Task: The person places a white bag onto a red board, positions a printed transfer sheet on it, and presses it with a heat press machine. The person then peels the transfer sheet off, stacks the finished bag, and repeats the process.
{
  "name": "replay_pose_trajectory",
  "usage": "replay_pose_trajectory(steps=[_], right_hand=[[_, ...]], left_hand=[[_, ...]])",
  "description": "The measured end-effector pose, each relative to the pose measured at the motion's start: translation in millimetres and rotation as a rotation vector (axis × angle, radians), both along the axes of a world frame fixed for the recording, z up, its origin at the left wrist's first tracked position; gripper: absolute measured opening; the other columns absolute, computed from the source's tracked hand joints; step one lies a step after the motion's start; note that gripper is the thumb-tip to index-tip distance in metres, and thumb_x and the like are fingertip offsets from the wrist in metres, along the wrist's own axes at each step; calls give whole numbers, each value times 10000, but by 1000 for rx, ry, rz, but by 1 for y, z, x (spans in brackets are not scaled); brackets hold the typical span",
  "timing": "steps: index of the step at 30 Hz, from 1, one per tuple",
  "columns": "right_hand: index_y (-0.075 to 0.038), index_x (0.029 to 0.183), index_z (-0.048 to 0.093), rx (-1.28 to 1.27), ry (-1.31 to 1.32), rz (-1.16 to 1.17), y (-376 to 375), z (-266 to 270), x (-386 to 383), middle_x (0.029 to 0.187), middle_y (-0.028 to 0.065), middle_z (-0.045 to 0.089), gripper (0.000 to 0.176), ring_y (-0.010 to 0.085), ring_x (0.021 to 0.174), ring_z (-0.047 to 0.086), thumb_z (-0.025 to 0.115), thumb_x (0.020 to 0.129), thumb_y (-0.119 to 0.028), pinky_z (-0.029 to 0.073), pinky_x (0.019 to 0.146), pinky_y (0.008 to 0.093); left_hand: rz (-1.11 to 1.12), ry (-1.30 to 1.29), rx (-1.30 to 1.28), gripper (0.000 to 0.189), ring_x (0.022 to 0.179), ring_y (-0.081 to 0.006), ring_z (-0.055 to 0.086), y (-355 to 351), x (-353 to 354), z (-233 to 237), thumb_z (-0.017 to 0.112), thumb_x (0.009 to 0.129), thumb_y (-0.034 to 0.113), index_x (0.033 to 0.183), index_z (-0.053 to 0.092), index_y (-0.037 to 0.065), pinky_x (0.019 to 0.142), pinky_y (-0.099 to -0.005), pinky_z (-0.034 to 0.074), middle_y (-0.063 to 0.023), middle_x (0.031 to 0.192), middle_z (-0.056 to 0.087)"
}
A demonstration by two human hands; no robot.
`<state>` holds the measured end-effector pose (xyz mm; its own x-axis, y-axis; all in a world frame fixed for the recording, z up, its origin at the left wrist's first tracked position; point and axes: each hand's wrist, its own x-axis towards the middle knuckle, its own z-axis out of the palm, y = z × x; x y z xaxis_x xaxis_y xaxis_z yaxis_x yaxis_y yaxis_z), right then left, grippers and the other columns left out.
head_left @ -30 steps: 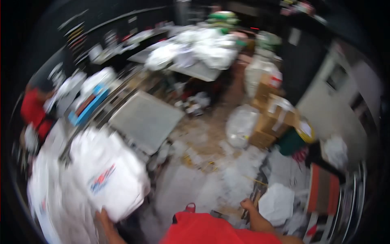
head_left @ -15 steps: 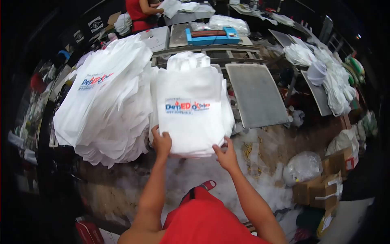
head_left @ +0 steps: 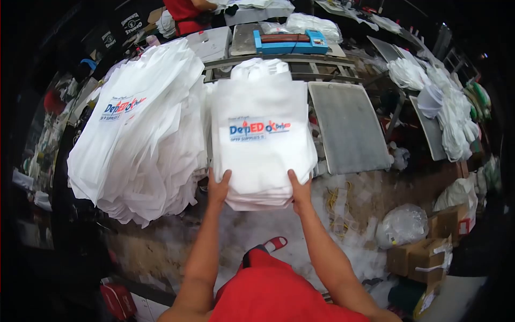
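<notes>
A stack of white printed bags [head_left: 263, 166] lies in front of me, with red and blue lettering on the top one. The lower left corner of the stack is in my left hand [head_left: 219, 189], thumb over the top and fingers under the edge. My right hand [head_left: 300, 191] grips the lower right side the same way. The fingertips of both hands are partly hidden by the fabric. To the left stands a taller, fanned-out pile of similar white bags [head_left: 155, 145], with the same print on its uppermost bag.
A grey flat board [head_left: 351, 129] lies right of the stack. Behind it are a metal rack and a blue machine [head_left: 289, 43]. White bags [head_left: 450, 118] hang at the right. Cardboard boxes [head_left: 424, 257] and a plastic bundle [head_left: 402, 225] sit on the floor. Another person [head_left: 188, 16] stands far back.
My hands have closed in on the stack's lower sides, the right one moving from the corner to the side edge. The stack's layers look more even. The view has shifted slightly.
</notes>
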<state>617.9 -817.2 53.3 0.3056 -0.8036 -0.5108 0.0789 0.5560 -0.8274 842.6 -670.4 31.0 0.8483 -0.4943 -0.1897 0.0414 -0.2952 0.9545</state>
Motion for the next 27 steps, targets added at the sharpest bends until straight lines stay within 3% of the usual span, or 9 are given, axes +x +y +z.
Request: replay_pose_trajectory(steps=[8,10,11,14,16,19,22,24,27], right_hand=[[15,1484,241,-250,306,204,-53,-12,2,1399,221,465,934,316,1240,506,780,799,-320,428,1017,373],[22,1475,275,-97,24,6,-52,-6,1,1404,227,459,952,321,1265,489,786,784,-387,423,1022,369],[-82,1514,220,-313,225,42,-61,-53,3,1404,201,444,947,347,1224,512,787,811,-369,522,854,489],[-18,1504,257,-354,257,153,-57,-35,-9,1423,231,436,935,318,1268,493,756,817,-411,453,984,407],[-77,1513,273,-122,114,141,-46,8,-37,1429,226,430,855,299,1265,497,722,858,-393,478,944,447],[-73,1473,322,-28,-10,121,-25,-14,-133,1344,151,532,733,288,1130,590,661,916,-406,539,816,446],[-9,1183,608,-8,340,4,41,-118,-282,1041,158,689,460,209,843,687,620,936,-398,553,710,317],[-18,1160,655,49,949,34,132,-171,-399,1013,134,698,492,226,968,657,680,878,-420,525,871,359],[-16,1067,691,401,1257,-334,321,-208,-542,1054,195,685,448,286,993,663,677,832,-398,520,870,392]], left_hand=[[-48,-232,435,896,1364,-432,356,-25,15,-17,587,870,497,1444,274,-115,1144,-409,278,-350,1447,352],[-16,-229,368,858,1365,-430,356,-29,13,-18,583,886,477,1447,285,-99,1140,-406,286,-329,1457,357],[7,-282,340,834,1363,-429,359,-31,9,-13,581,893,469,1446,300,-88,1136,-408,292,-321,1456,363],[18,-324,330,742,1354,-428,371,-35,5,-4,555,930,418,1455,319,-50,1125,-413,310,-303,1454,379],[102,-300,182,661,1337,-419,396,-31,-1,14,559,945,334,1445,343,-42,1113,-425,326,-293,1441,402],[44,-912,58,494,1306,-418,416,-21,-30,47,565,903,124,1351,437,-44,1102,-466,325,-258,1383,460],[-227,-976,-133,446,1258,-411,448,-32,-95,84,536,879,62,1306,463,-46,1087,-464,336,-239,1329,487],[-505,-840,-287,426,1205,-383,487,-57,-141,73,525,864,29,1281,475,-48,1057,-442,367,-226,1280,507],[-957,-509,-353,394,1122,-281,565,-105,-225,45,527,889,20,1280,488,-5,967,-397,440,-183,1197,567]])
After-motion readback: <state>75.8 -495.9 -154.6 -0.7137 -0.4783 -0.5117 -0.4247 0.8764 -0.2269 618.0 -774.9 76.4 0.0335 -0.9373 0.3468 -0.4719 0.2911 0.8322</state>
